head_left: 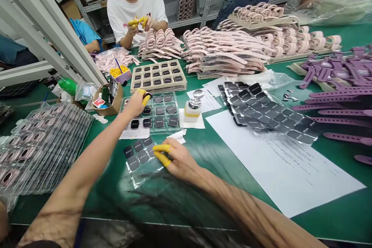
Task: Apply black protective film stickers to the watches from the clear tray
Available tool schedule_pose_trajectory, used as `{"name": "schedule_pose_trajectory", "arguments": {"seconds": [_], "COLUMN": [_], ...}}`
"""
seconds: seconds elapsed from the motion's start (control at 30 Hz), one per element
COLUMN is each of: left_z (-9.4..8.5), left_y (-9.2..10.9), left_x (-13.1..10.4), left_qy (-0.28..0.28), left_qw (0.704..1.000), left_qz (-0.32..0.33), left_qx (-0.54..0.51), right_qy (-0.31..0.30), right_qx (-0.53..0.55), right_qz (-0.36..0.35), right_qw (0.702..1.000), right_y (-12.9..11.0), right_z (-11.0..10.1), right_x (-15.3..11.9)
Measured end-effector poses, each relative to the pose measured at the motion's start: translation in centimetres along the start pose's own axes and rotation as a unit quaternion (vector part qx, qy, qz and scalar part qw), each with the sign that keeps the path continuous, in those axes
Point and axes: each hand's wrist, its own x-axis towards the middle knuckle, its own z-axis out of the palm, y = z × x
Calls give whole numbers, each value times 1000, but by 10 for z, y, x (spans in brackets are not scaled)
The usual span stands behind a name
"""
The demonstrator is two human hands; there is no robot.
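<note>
Forward, left hand (137, 102) outstretched above clear tray (165, 130), fingertips pinched.

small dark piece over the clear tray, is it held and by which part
The left hand pinches the small dark piece by an edge; which edge cannot be told.

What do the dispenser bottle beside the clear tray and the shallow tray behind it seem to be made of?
The bottle looks like translucent plastic, its yellowish contents showing through; its shiny, mirror-like top could be metal. The shallow tray seems matte beige moulded plastic.
</note>
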Motion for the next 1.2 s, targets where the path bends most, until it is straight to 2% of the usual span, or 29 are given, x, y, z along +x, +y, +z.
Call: {"name": "schedule_pose_trajectory", "arguments": {"seconds": [0.03,0.1,0.13,0.17,0.23,0.27,0.33,0.4,0.5,0.57,0.63,0.7,0.77,0.8,0.87,0.97,1.07,1.2], "left_z": [6,19,26,31,37,38,38,36,35,35,34,33,33,33,34,38,40,40], "left_y": [8,25,33,41,53,57,61,61,59,58,56,52,47,45,41,40,43,46], "left_x": [-21,-66,-88,-107,-136,-144,-150,-149,-147,-147,-147,-146,-144,-144,-143,-144,-146,-148], "left_qy": [24,25,2,-37,-98,-122,-148,-160,-179,-189,-178,-146,-123,-122,-135,-150,-147,-134], "left_qw": [999,992,957,902,787,741,684,656,640,634,641,662,684,693,701,704,713,723], "left_qz": [-12,-20,-49,-87,-160,-188,-221,-232,-240,-247,-248,-233,-211,-200,-182,-163,-158,-155], "left_qx": [-32,-120,-287,-422,-587,-632,-679,-700,-708,-707,-704,-697,-687,-682,-677,-675,-667,-660], "right_qy": [53,133,145,142,110,90,57,38,13,0,-3,-42,-130,-177,-225,-212,-148,-89], "right_qx": [24,50,48,44,42,43,43,39,57,102,161,190,131,65,-95,-277,-335,-308], "right_qz": [20,62,79,92,91,76,33,5,-11,4,99,248,355,373,365,338,296,210], "right_qw": [998,988,985,985,989,992,997,999,998,995,982,949,917,908,898,874,882,923], "right_y": [-1,0,1,3,8,11,15,16,11,5,-2,-9,-16,-18,-22,-20,-4,17], "right_z": [-4,-11,-14,-16,-18,-18,-18,-20,-27,-36,-46,-55,-60,-61,-61,-57,-51,-40], "right_x": [2,6,7,8,9,8,7,9,14,17,15,5,-9,-16,-26,-22,-5,3]}}
